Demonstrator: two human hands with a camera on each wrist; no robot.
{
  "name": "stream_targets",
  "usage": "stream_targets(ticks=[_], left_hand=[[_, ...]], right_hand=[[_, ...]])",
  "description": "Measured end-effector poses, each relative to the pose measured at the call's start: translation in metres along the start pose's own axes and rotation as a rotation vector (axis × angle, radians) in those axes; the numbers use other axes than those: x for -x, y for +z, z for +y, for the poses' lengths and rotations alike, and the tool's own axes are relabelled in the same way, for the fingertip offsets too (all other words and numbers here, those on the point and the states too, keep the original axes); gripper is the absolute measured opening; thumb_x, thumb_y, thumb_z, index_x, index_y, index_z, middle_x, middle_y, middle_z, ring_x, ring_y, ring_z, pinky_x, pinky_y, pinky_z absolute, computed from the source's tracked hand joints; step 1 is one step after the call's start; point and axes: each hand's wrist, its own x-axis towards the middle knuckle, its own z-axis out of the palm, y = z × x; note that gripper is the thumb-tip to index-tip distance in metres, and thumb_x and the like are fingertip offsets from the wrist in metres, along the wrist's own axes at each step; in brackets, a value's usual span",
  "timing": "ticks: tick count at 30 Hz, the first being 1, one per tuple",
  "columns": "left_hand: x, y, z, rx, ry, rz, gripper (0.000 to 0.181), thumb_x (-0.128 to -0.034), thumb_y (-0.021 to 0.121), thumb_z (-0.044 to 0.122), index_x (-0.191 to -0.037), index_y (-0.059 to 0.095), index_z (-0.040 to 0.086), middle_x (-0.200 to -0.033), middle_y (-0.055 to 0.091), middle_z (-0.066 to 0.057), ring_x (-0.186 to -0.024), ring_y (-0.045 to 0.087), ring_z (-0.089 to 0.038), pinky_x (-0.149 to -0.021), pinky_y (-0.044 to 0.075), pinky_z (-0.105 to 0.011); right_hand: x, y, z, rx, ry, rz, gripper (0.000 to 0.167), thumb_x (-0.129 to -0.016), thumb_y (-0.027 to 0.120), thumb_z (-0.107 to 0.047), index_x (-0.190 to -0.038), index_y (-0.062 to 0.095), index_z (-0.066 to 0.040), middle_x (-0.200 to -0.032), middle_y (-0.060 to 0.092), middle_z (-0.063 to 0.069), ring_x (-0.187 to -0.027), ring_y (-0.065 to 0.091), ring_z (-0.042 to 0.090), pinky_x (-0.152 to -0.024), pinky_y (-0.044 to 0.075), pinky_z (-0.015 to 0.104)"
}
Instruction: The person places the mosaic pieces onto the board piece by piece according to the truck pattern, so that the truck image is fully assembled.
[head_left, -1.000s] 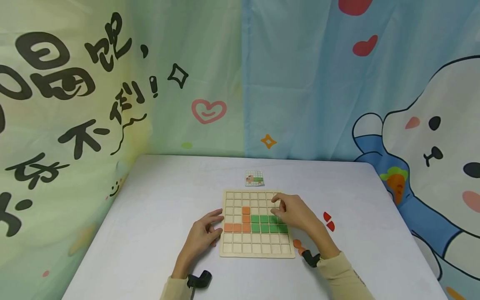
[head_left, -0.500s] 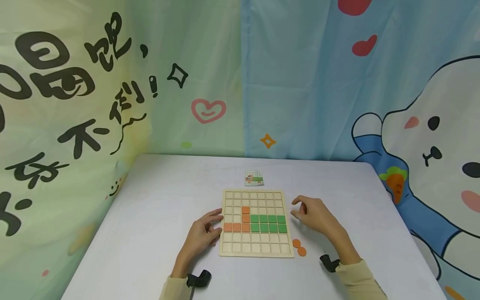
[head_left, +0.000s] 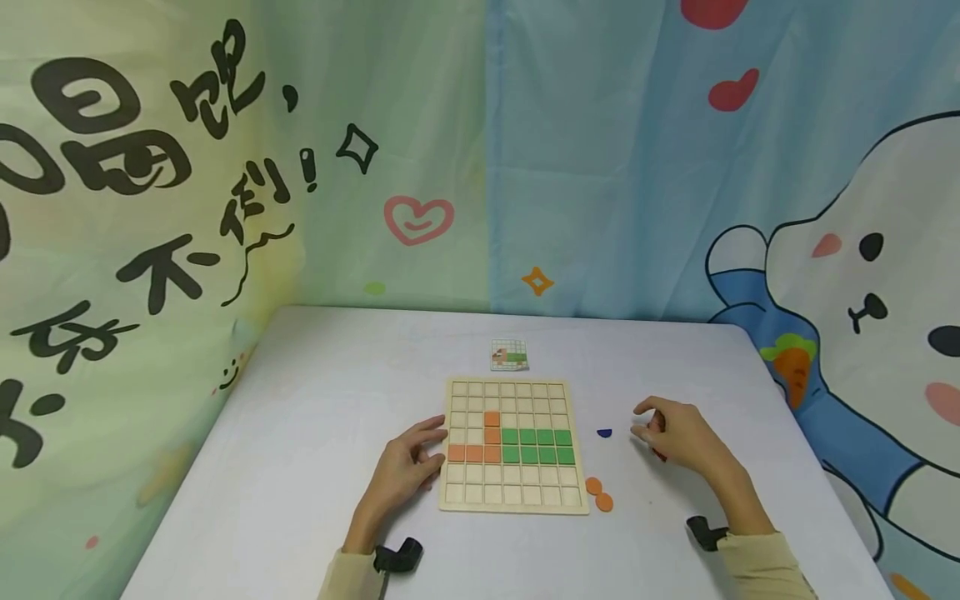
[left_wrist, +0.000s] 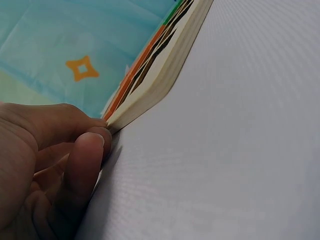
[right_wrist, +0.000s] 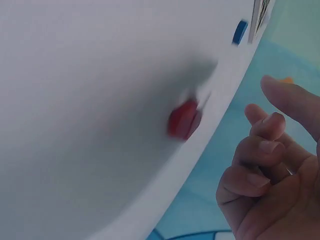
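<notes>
Mid-table, the board (head_left: 512, 496) holds orange and green tiles (head_left: 509, 436), with discs (head_left: 604, 502) at four o'clock and a blue piece (head_left: 604, 433) and red pieces (right_wrist: 181, 121) at three lying unplaced, left hand (head_left: 406, 463) relaxed against nine o'clock, right hand (head_left: 681, 431) empty, loosely curled.

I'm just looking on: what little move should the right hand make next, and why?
I'd guess the right hand should dip and pinch a small red piece: its thumb and fingertips stand apart, holding nothing, and red shows close by on the table. The left hand touches the board's edge.
</notes>
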Motion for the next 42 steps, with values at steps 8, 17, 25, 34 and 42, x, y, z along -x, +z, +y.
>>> stream_targets(ticks=[8,17,25,34,42], left_hand=[[0.000,-0.001,0.000,0.000,0.006,-0.003,0.042,-0.0945,0.073,0.002,-0.136,0.070,0.002,-0.158,0.058,-0.007,-0.052,0.059,-0.007,-0.049,0.047,-0.019],[0.000,0.001,-0.002,0.007,0.012,0.005,0.042,-0.0933,0.073,0.000,-0.135,0.070,0.000,-0.158,0.058,-0.010,-0.052,0.058,-0.006,-0.048,0.047,-0.019],[0.001,0.000,-0.001,-0.006,-0.002,0.005,0.042,-0.0937,0.073,0.001,-0.135,0.070,0.001,-0.159,0.057,-0.007,-0.052,0.059,-0.006,-0.049,0.046,-0.019],[0.000,0.000,-0.001,-0.003,-0.014,0.002,0.043,-0.0934,0.074,0.002,-0.136,0.070,0.004,-0.158,0.058,-0.006,-0.052,0.059,-0.007,-0.048,0.046,-0.019],[0.000,0.000,-0.001,-0.015,-0.015,0.002,0.043,-0.0937,0.074,0.003,-0.137,0.070,0.006,-0.158,0.059,-0.003,-0.052,0.059,-0.006,-0.048,0.044,-0.018]], right_hand=[[0.004,-0.011,0.033,0.003,0.070,-0.039,0.032,-0.096,0.073,-0.015,-0.124,0.068,0.000,-0.076,0.055,0.002,-0.069,0.050,0.017,-0.059,0.040,0.027],[0.005,-0.013,0.050,-0.006,0.018,-0.074,0.034,-0.095,0.071,-0.006,-0.130,0.070,-0.003,-0.078,0.053,0.002,-0.071,0.047,0.017,-0.058,0.036,0.025],[0.004,-0.010,0.058,-0.012,-0.003,-0.124,0.042,-0.095,0.067,-0.004,-0.138,0.069,-0.007,-0.080,0.051,0.002,-0.077,0.046,0.017,-0.063,0.036,0.026],[0.002,-0.010,0.060,-0.021,-0.040,-0.141,0.039,-0.096,0.068,-0.004,-0.135,0.072,-0.008,-0.080,0.053,0.001,-0.077,0.047,0.015,-0.064,0.037,0.025],[0.003,-0.009,0.062,-0.038,-0.022,-0.123,0.031,-0.096,0.072,-0.010,-0.127,0.074,-0.008,-0.082,0.057,0.000,-0.077,0.049,0.013,-0.065,0.039,0.023]])
